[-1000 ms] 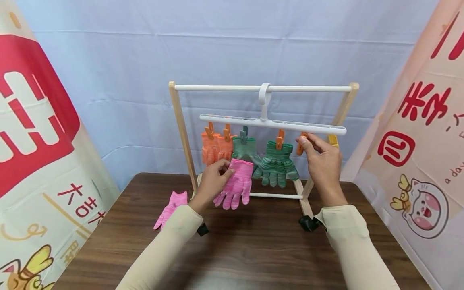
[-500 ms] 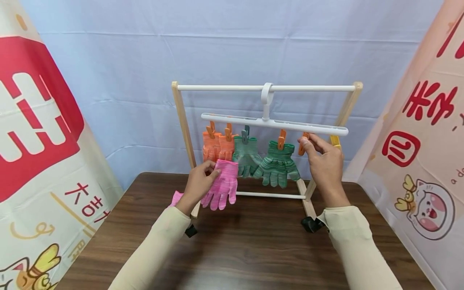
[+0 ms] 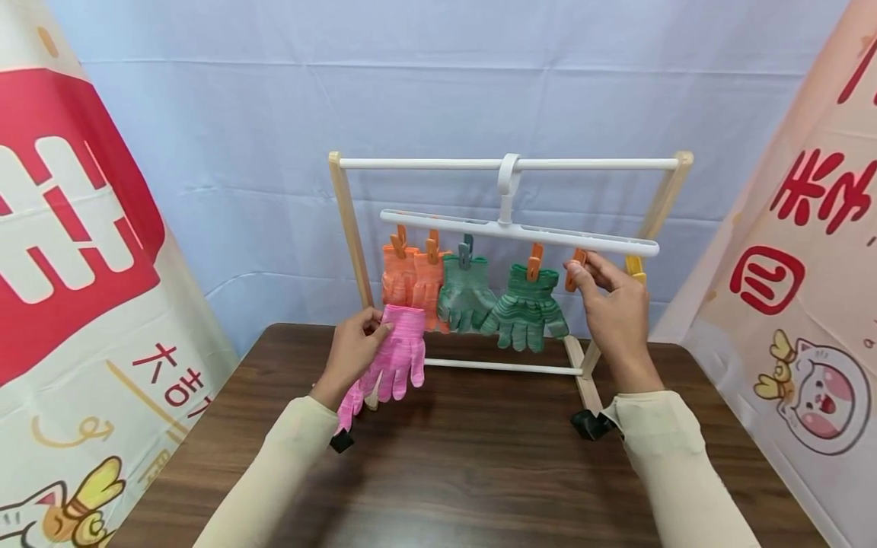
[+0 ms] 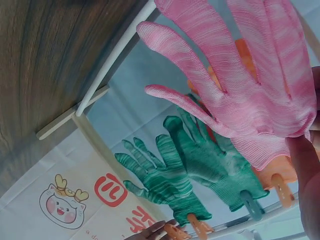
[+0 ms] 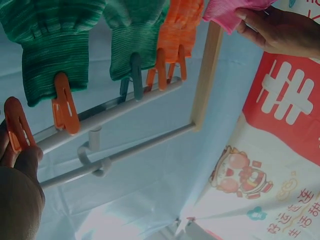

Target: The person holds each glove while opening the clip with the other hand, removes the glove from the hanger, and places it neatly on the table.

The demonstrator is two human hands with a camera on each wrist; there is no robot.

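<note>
Pink glove (image 3: 400,350), one of two, hangs from the left hand (image 3: 354,350), its fingers pointing to 6 o'clock; this hand's thumb and fingers pinch it near the cuff. The second pink glove (image 3: 350,407) lies at 7 o'clock from the first, on the one brown table (image 3: 466,472), partly hidden by the left arm.

Toward 3 o'clock, the right hand (image 3: 617,312) pinches an end peg (image 5: 16,122), orange, between thumb and fingers, just under the white hanger (image 3: 548,237). Whether that peg's mouth is wide or narrow, I cannot tell.

Four more gloves hang below the hanger: two orange gloves (image 3: 428,293) between 12 and 1 o'clock from the held glove, a lighter green glove (image 3: 466,293) at 2 o'clock, and a darker green glove (image 3: 527,308) between 2 and 3. Each has one peg at its cuff, three orange and one grey-green, making five pegs with the pinched one.

One hook holds the hanger on the top rod of a rack (image 3: 425,164) with two wooden ends. One pale blue curtain (image 3: 438,91) fills 12 o'clock; two printed banners (image 3: 75,251) stand at 9 and 3.
</note>
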